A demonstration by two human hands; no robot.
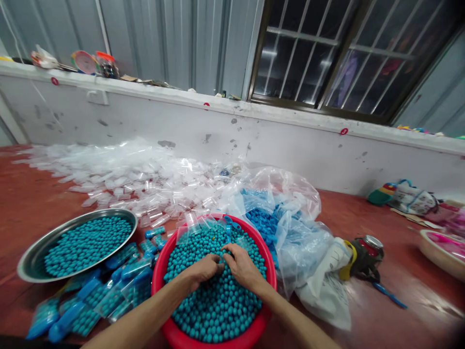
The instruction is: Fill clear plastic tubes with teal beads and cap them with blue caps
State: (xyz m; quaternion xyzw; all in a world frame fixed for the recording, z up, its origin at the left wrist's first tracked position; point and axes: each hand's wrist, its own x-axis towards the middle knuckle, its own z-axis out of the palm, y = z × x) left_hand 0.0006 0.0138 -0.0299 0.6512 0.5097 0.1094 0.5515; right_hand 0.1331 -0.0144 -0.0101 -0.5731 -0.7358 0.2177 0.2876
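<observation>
A red basin [159,286] full of small teal balls [214,312] stands in front of me. Both hands are over the middle of it, close together at the balls. My left hand [206,269] is closed, its fingers curled down and partly hidden. My right hand [240,264] is bent with fingers pressed together beside the left fingertips; what either holds cannot be made out. Just beyond the right fingers lies a blue plastic piece [228,227]. A few clear plastic tubes [191,225] rest at the basin's far rim.
To the left are a metal tray [27,268] of teal balls and several filled tubes with blue ends [105,298]. A heap of clear tubes [123,169] spreads behind. At right are blue pieces in a clear bag [263,220], a white sack [327,291] and a jar [373,244].
</observation>
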